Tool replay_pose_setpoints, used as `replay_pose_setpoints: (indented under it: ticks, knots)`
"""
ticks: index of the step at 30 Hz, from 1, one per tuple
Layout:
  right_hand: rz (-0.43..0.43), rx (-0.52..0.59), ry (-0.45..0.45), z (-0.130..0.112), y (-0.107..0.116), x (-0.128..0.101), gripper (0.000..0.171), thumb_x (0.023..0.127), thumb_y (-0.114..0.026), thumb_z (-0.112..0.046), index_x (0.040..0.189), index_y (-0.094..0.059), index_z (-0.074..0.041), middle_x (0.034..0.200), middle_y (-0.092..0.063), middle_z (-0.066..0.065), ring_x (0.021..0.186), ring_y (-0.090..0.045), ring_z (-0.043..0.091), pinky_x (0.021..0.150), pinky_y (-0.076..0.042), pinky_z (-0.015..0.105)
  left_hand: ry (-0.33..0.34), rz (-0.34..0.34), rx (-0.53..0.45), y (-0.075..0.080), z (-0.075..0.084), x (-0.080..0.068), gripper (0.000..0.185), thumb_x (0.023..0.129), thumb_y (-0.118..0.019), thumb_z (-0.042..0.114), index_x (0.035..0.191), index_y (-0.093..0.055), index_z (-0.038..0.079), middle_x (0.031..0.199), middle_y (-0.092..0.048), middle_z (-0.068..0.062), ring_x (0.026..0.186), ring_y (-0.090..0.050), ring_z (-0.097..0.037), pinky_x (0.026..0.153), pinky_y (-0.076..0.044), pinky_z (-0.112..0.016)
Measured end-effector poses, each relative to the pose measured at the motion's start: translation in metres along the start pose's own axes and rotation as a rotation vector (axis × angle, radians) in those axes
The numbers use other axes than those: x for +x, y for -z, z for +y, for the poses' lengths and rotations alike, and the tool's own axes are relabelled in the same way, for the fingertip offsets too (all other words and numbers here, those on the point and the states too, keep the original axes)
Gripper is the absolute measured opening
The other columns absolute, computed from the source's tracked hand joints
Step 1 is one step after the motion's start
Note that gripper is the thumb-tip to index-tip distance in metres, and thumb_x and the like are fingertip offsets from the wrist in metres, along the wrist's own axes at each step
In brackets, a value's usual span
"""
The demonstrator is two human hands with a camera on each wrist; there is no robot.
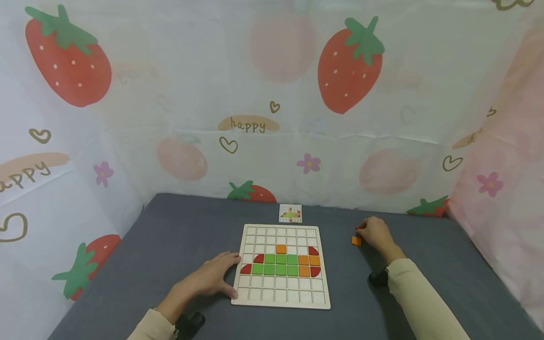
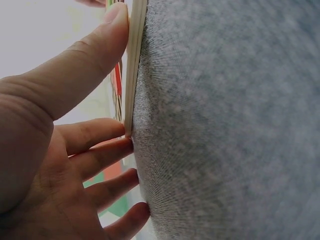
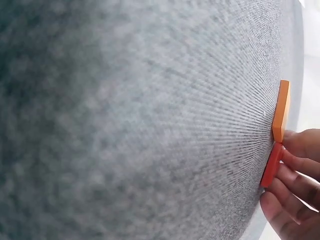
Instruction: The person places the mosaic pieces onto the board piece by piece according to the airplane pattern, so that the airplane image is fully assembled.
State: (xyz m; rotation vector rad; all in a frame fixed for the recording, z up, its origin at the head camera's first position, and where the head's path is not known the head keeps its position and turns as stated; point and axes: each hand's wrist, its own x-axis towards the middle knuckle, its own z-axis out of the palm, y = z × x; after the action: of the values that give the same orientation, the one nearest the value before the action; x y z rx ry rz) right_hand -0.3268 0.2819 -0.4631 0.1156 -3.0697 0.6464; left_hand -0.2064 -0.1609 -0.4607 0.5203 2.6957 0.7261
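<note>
A white wooden grid board (image 1: 255, 293) lies in the middle of the grey table and carries green, orange and red tiles in its middle rows. My left hand (image 1: 212, 278) rests flat against the board's left edge; in the left wrist view its thumb (image 2: 95, 55) lies along the board's rim (image 2: 134, 65). To the right of the board, my right hand (image 1: 374, 233) pinches a red tile (image 3: 271, 165) at its fingertips (image 3: 300, 165). The red tile stands on edge on the cloth. An orange tile (image 1: 356, 241) lies just beside it, also seen as the orange tile (image 3: 281, 111).
A small pattern card (image 1: 291, 213) lies behind the board. The table is covered in grey cloth (image 1: 170, 236). Strawberry-print sheets wall it in at the back and both sides.
</note>
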Motion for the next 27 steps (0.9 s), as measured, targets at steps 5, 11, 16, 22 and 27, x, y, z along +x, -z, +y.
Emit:
replay_pose_setpoints:
  ticks: [5,11,16,22,27]
  knots:
    - [-0.004,0.019,-0.003,0.0006,-0.0006,0.0007,0.02,0.084,-0.06,-0.01,0.095,-0.067,0.004,0.089,-0.067,0.019,0.067,-0.059,0.019,0.055,-0.048,0.029,-0.015,0.001,-0.006,0.0006,0.0004,-0.0008,0.088,0.061,-0.078,0.039,0.135,-0.042,0.007,0.143,-0.037,-0.012,0.135,-0.026,-0.036,0.1,-0.024,-0.063]
    - [0.003,0.018,0.001,0.0023,0.0,0.0012,0.019,0.083,-0.06,-0.01,0.095,-0.068,0.003,0.09,-0.067,0.019,0.069,-0.06,0.02,0.057,-0.049,0.031,-0.022,-0.001,-0.007,0.0012,0.0003,-0.0007,0.088,0.061,-0.078,0.039,0.135,-0.042,0.007,0.143,-0.037,-0.012,0.135,-0.026,-0.036,0.099,-0.024,-0.063]
    - [0.003,0.026,0.002,0.0031,0.0009,0.0002,0.019,0.082,-0.06,-0.009,0.096,-0.068,0.003,0.091,-0.067,0.018,0.071,-0.061,0.02,0.058,-0.049,0.031,-0.016,-0.007,0.001,0.0006,0.0006,-0.0001,0.089,0.061,-0.078,0.04,0.135,-0.042,0.007,0.143,-0.037,-0.012,0.135,-0.026,-0.035,0.099,-0.024,-0.063]
    - [0.007,0.048,0.023,0.0027,0.0041,-0.0008,0.019,0.083,-0.06,-0.009,0.097,-0.068,0.002,0.093,-0.066,0.019,0.073,-0.06,0.021,0.058,-0.049,0.031,-0.016,0.0,0.008,0.0001,0.0005,0.0001,0.087,0.062,-0.078,0.039,0.134,-0.042,0.007,0.142,-0.037,-0.012,0.135,-0.027,-0.035,0.099,-0.024,-0.063]
    - [0.032,0.044,0.078,-0.0009,0.0048,-0.0022,0.018,0.084,-0.06,-0.011,0.094,-0.068,0.0,0.094,-0.061,0.017,0.075,-0.057,0.022,0.059,-0.048,0.031,-0.023,0.004,0.02,0.0009,0.001,-0.0002,0.087,0.062,-0.078,0.039,0.134,-0.043,0.006,0.142,-0.038,-0.012,0.134,-0.028,-0.035,0.099,-0.025,-0.062]
